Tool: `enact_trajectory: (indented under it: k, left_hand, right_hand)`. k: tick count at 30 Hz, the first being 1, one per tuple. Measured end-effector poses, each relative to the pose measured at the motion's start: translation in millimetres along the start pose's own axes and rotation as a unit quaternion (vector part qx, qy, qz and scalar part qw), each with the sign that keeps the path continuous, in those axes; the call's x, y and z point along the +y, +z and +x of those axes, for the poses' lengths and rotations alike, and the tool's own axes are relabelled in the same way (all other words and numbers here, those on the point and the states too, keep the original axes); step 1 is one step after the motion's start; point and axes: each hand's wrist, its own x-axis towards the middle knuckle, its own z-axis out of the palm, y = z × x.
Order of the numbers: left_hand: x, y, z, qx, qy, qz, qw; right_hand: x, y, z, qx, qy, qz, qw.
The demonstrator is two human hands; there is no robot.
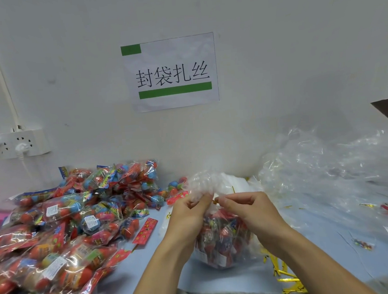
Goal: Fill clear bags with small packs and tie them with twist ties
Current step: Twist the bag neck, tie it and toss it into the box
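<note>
Left hand (190, 213) pinches the bag (221, 239) neck, right hand (246, 208) pinches the tie (216, 200) — loosen either grip and that neck could spring open.

Both forearms reach forward and converge, bare to the elbow. The left hand (191, 213) curls its fingers into a pinch. The right hand (251, 208) pinches too, thumb against forefinger, knuckles up.
</note>
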Motion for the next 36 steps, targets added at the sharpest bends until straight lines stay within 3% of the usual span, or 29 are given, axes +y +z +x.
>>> enact_trajectory:
  k: [8,13,36]
  left_hand:
    - [-0.6,1.5,0.6,0.009,0.006,0.0,1.0]
    - [-1.4,1.5,1.1,0.003,0.004,0.01,1.0]
    - [-4.6,1.6,1.1,0.014,0.021,0.043,0.999]
  right_hand:
    - [-3.1,-0.3,-3.2,-0.025,-0.002,0.004,1.0]
    - [-0.2,3.4,-1.5,0.023,0.013,0.025,0.999]
    - [-0.7,-4.2,3.4,-0.029,0.021,-0.033,0.999]
